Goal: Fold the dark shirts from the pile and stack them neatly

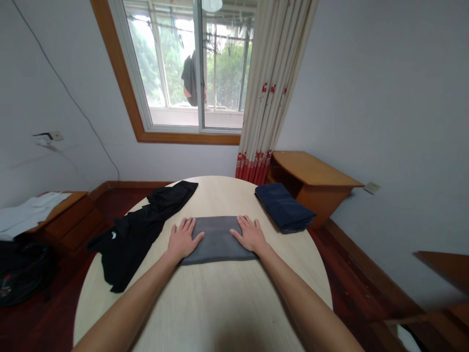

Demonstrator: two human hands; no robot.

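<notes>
A folded grey cloth (217,237) lies flat in the middle of a round light-wood table (220,303). My left hand (183,238) rests flat on the cloth's left end, fingers stretched out and apart. My right hand (249,234) lies flat on its right end, fingers also extended. Neither hand grips anything. A loose black garment (139,230) with a small white mark sprawls over the table's left side, close to my left hand. A folded dark blue garment (284,206) sits at the table's far right, beyond my right hand.
A wooden corner desk (311,181) stands behind the table at the right, beside a curtain (271,93) and a window (194,63). A low wooden cabinet (62,220) with white cloth on it and a dark bag (22,274) stand at the left.
</notes>
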